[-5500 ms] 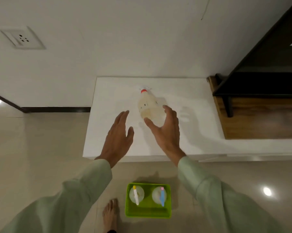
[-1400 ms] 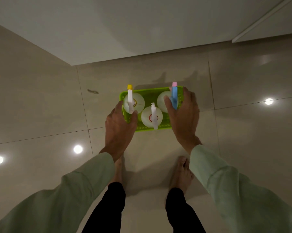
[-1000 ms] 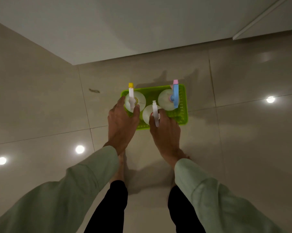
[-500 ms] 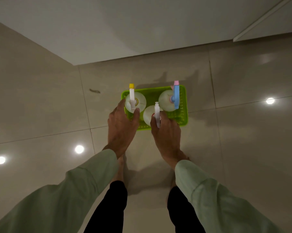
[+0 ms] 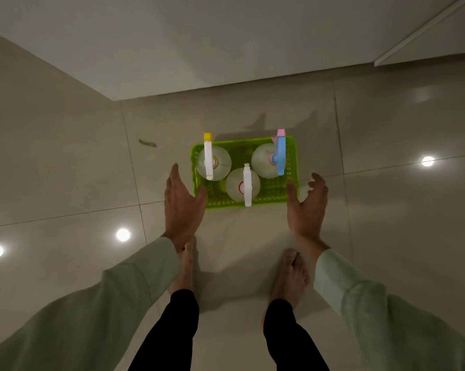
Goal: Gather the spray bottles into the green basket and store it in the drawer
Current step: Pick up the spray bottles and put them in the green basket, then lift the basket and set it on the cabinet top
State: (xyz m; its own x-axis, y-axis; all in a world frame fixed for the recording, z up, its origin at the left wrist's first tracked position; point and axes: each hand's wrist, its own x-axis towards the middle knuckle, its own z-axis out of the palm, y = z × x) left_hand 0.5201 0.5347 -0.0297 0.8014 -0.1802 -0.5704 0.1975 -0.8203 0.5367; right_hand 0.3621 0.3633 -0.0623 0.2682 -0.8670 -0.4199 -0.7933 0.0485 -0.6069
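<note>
The green basket [image 5: 272, 200] stands on the tiled floor in front of my bare feet. Three clear spray bottles stand upright in it: one with a yellow-tipped white head [image 5: 208, 156] at the left, one with a blue and pink head [image 5: 280, 153] at the right, one with a white head and red collar [image 5: 246, 186] at the near middle. My left hand [image 5: 181, 203] is spread at the basket's near left corner, its thumb touching the rim. My right hand [image 5: 306, 207] is spread at the near right corner, holding nothing.
The white front of a cabinet [image 5: 199, 49] rises just beyond the basket, with a panel seam [image 5: 418, 30] at the upper right. A small dark scrap [image 5: 147, 143] lies on the floor left of the basket. Ceiling lights reflect in the glossy tiles.
My right hand let go of the white-headed bottle and moved out to the basket's right corner. My left hand slid back off the yellow-tipped bottle to the left corner.
</note>
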